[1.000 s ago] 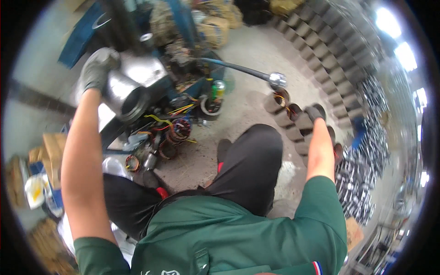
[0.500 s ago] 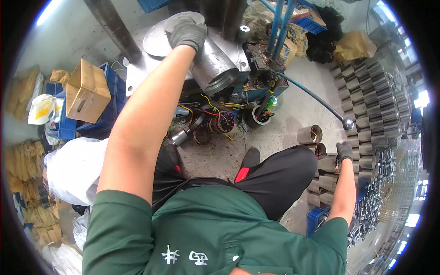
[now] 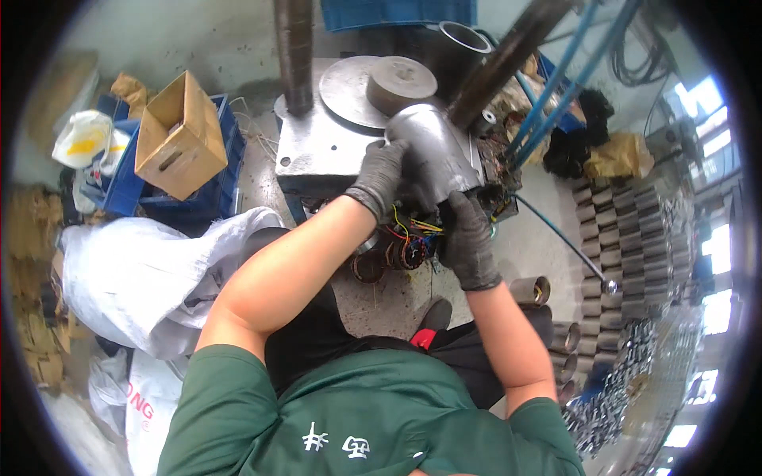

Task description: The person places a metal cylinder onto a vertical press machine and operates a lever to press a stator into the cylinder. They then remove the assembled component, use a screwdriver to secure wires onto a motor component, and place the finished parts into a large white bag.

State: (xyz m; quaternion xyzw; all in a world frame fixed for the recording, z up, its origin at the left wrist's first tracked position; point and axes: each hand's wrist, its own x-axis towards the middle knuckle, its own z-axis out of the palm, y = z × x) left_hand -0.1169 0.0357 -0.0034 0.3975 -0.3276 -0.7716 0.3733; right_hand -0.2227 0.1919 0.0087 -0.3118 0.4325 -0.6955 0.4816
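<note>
A smooth grey metal cylinder [image 3: 432, 155] lies tilted over the near right part of the press's metal plate [image 3: 305, 155]. My gloved left hand [image 3: 379, 176] grips its left side, thumb toward the upper end. Under the near end, my gloved right hand [image 3: 468, 242] is wrapped round the rim, its fingers partly hidden. Just beyond the cylinder, a thick round metal block [image 3: 402, 82] rests on a flat round disc [image 3: 343, 89]. Copper-wound coils [image 3: 406, 254] with coloured wires sit below the plate's near edge.
Dark posts [image 3: 294, 59] rise on both sides of the plate. To the right, a blue lever [image 3: 559, 238] ends in a metal ball. Stacked metal cylinders [image 3: 627, 238] line the right side. At left are a cardboard box [image 3: 182, 139], a blue crate [image 3: 230, 151] and a white sack [image 3: 151, 278].
My left hand has left the round block for the cylinder's side. From the stacked cylinders at right, my right hand has come to the cylinder's near end. The view has shifted.
</note>
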